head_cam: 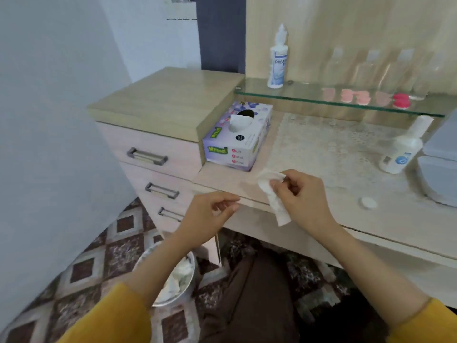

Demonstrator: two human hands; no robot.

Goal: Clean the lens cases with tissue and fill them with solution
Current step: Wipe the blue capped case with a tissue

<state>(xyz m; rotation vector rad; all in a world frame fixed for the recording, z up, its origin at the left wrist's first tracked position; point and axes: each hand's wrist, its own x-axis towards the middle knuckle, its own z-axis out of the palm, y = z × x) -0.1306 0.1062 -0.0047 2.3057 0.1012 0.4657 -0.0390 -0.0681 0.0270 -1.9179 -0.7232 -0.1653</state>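
Observation:
My right hand (300,194) pinches a crumpled white tissue (273,194) above the front edge of the dressing table (309,214). To its left, my left hand (212,211) hovers in front of that edge with fingertips drawn together; whether something small sits between them cannot be made out. A small white round cap (367,203) lies on the table to the right. Several pink lens cases (356,96) and a red one (401,100) sit on the glass shelf (284,94). One solution bottle (279,58) stands on the shelf and another (401,149) on the table.
A purple tissue box (237,137) stands at the table's left end beside a drawer unit (153,154). Grey plastic containers (437,174) sit at the right edge. A metal bin (178,280) with used tissues is on the patterned floor below my left arm.

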